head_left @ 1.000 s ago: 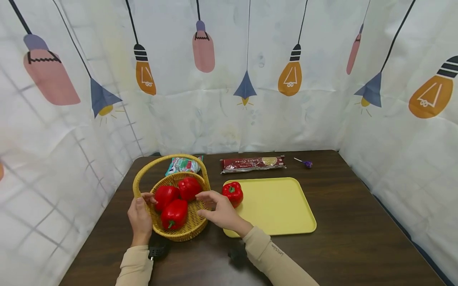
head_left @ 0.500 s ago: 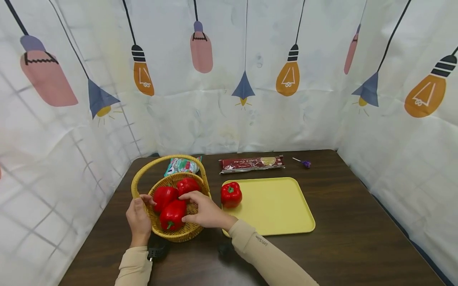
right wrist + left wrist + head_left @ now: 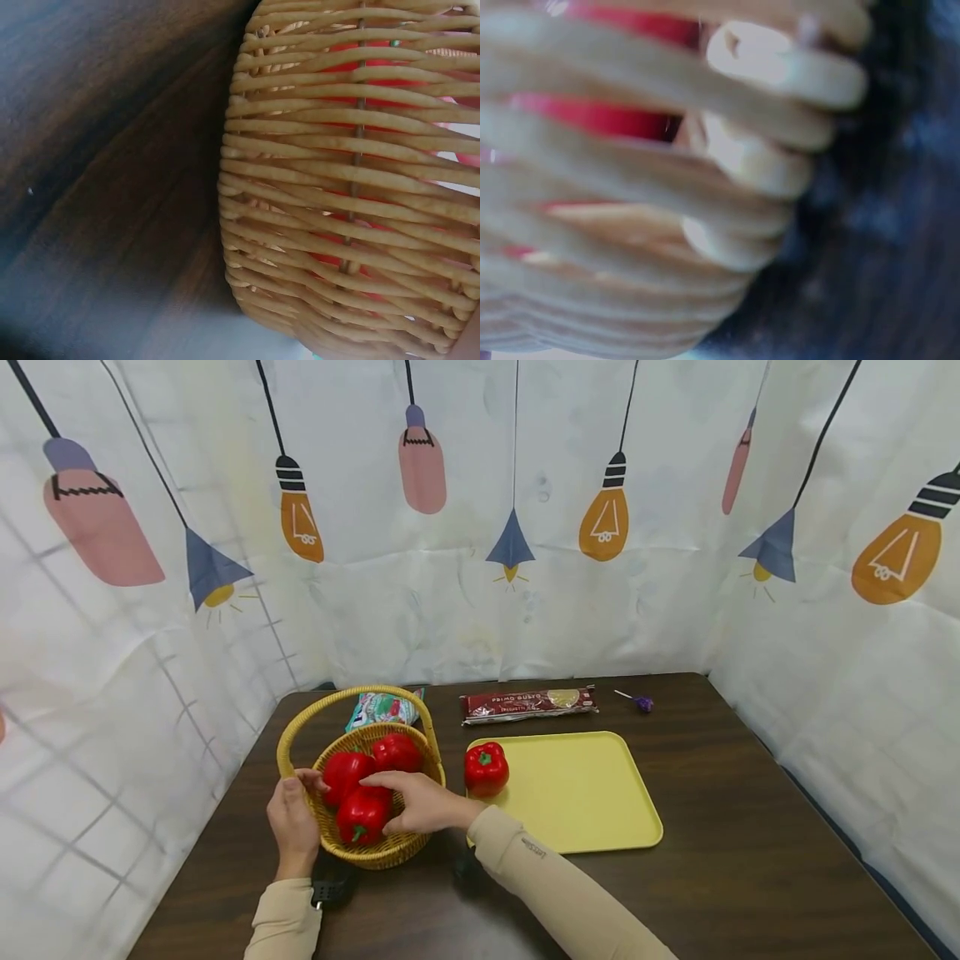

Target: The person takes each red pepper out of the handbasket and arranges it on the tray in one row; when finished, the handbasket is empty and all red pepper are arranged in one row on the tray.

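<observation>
A yellow wicker basket (image 3: 375, 860) with a tall arched handle stands at the table's left, holding three red bell peppers. My left hand (image 3: 293, 827) grips its left rim at the foot of the handle. Inside the basket, my right hand (image 3: 420, 802) has its fingers over the top of the front red bell pepper (image 3: 365, 818) and its thumb at the right side, holding it. The left pepper (image 3: 347, 774) and back pepper (image 3: 397, 752) lie beside it. Close-up weave of the basket fills much of both wrist views, red showing through the gaps.
Right of the basket lies a yellow tray (image 3: 577, 802), with another red bell pepper (image 3: 486, 769) on its left edge. Behind are a colourful snack bag (image 3: 382, 708), a red spaghetti packet (image 3: 528, 704) and a purple lollipop (image 3: 642, 702). White printed curtains surround the dark table.
My right hand has moved left from the basket's right rim onto the front pepper, its fingers and thumb closing around it. The left hand and basket have stayed put.
</observation>
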Tool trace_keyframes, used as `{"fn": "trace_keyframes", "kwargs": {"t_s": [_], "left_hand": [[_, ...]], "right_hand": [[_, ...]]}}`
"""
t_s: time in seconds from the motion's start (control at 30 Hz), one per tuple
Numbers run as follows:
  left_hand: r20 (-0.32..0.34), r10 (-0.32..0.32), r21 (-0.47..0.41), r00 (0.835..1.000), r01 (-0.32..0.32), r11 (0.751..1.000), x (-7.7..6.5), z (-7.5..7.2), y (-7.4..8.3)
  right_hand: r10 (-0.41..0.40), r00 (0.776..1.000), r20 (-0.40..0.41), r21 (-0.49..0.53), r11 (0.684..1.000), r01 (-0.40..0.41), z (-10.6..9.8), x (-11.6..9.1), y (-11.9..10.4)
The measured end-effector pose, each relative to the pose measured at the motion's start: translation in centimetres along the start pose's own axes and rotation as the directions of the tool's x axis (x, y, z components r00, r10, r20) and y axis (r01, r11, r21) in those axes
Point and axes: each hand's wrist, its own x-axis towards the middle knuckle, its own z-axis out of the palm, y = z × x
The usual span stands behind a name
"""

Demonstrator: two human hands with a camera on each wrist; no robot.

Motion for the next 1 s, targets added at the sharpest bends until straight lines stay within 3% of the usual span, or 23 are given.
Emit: {"fn": "trace_keyframes", "kwargs": {"t_s": [0.27, 0.73, 1.0], "left_hand": [[0.000, 0.006, 0.038, 1.000, -0.006, 0.999, 0.0, 0.1, -0.1], [-0.009, -0.008, 0.032, 1.000, 0.008, 0.999, -0.3, 0.0, 0.2], [-0.009, -0.009, 0.024, 1.000, 0.009, 1.000, -0.1, 0.2, 0.2]], "right_hand": [[0.038, 0.998, 0.052, -0.071, 0.997, -0.035, 0.1, 0.4, 0.0], [0.082, 0.996, 0.040, -0.206, 0.976, -0.072, 1.6, 1.2, -0.7], [0.100, 0.995, 0.016, -0.226, 0.970, -0.094, 1.6, 1.1, -0.7]]}}
